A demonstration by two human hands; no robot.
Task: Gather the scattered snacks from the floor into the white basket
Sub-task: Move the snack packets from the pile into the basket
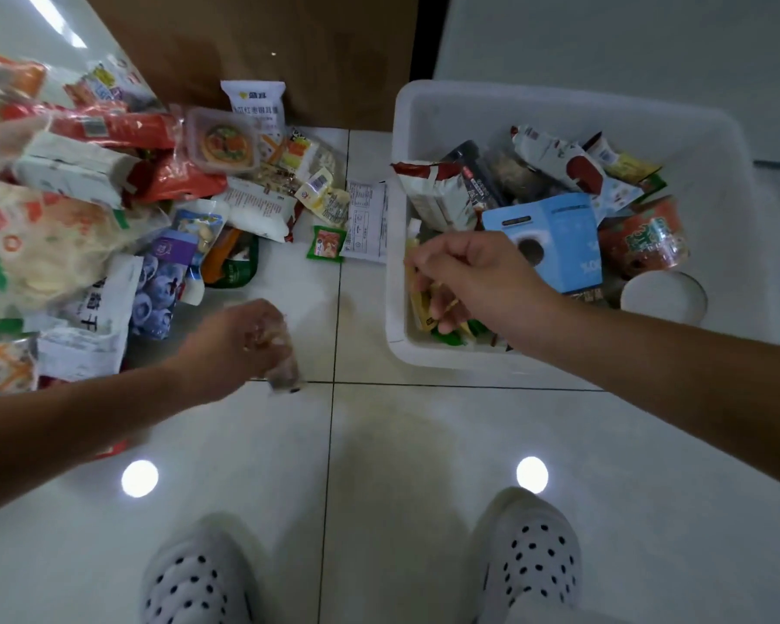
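Two grips at work. The left grip (244, 340) is clenched round a small clear-wrapped packet (283, 358), blurred, just above the floor (379, 443) beside the snack pile (86, 195). The right grip (464, 272) hangs curled inside the near-left corner of the white basket (559, 94), touching yellow packets (421, 304). Whether it grasps one or has let go cannot be told.

Judgement: mid-transfer, with most snacks not yet gathered. Next, the left packet needs carrying right, over the rim, and dropping.

Writing: Chinese print throughout. A white pouch (253, 105) at the back partly reads 红枣银耳. A blueberry pouch (154, 299) shows 干. The blue box (555, 236) lies with its print inverted, unreadable.
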